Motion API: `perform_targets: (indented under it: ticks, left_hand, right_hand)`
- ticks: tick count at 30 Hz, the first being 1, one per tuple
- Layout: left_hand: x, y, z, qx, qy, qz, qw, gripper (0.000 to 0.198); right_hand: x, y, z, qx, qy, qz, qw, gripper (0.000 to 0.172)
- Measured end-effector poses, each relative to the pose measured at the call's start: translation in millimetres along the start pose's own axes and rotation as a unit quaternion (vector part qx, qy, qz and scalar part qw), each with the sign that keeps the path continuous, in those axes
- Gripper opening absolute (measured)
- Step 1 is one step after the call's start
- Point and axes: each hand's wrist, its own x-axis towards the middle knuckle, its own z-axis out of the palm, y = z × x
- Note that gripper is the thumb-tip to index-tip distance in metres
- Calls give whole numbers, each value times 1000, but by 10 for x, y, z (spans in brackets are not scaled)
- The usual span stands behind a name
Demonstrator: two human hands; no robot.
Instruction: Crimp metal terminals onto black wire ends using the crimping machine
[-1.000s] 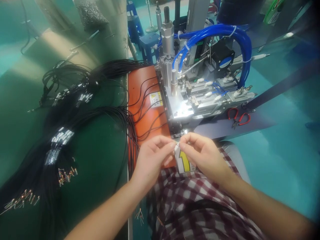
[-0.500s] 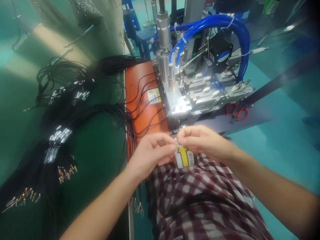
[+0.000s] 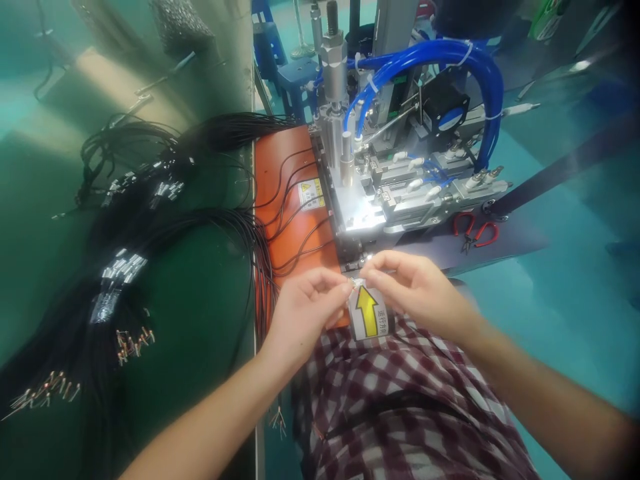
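In front of the machine, my left hand [image 3: 310, 303] is closed in a pinch, with the small, thin end of a wire [image 3: 353, 282] showing at its fingertips. Most of that wire is hidden by the hand. Just to its right, my right hand [image 3: 417, 287] has thumb and forefinger pressed together; whatever lies between them is too small to make out. Below the fingertips is a white label with a yellow arrow [image 3: 367, 310]. Several black cables [image 3: 295, 193] cross the orange cover [image 3: 280, 157] left of the machine.
A pneumatic machine [image 3: 360, 200] with blue hoses [image 3: 425, 53] stands ahead. Red-handled cutters [image 3: 473, 233] lie on its base at right. Bundles of black cables [image 3: 210, 220] with bare copper ends [image 3: 135, 343] cover the green table [image 3: 200, 373] at left.
My right hand has drawn slightly right, away from my left fingertips, and a small gap now separates them. The thin wire that spanned both hands' fingertips now shows only at the left.
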Motion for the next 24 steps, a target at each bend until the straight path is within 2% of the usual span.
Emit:
perform_targets:
  ticks: [3, 6, 10, 12, 16, 24]
  left_hand:
    - [-3, -15, 15, 9, 14, -3, 1000, 15]
    - [1, -2, 54, 36, 19, 12, 999, 16]
    - [50, 73, 153, 155, 26, 122, 980, 11]
    - [105, 115, 203, 187, 14, 140, 972, 10]
    - [246, 157, 266, 132, 0, 52, 990, 15]
    - [332, 119, 271, 86, 1, -5, 996, 21]
  right_hand:
    - [-28, 41, 61, -22, 31, -12, 999, 18]
    - [-39, 57, 94, -78, 68, -61, 993, 15]
    - [-46, 43, 47, -179, 133, -144, 964, 14]
    - [-42, 52, -6, -148, 141, -124, 971, 16]
    - [-24, 135, -117, -30, 139, -5, 990, 21]
    - [26, 180, -95, -28, 138, 9, 990, 16]
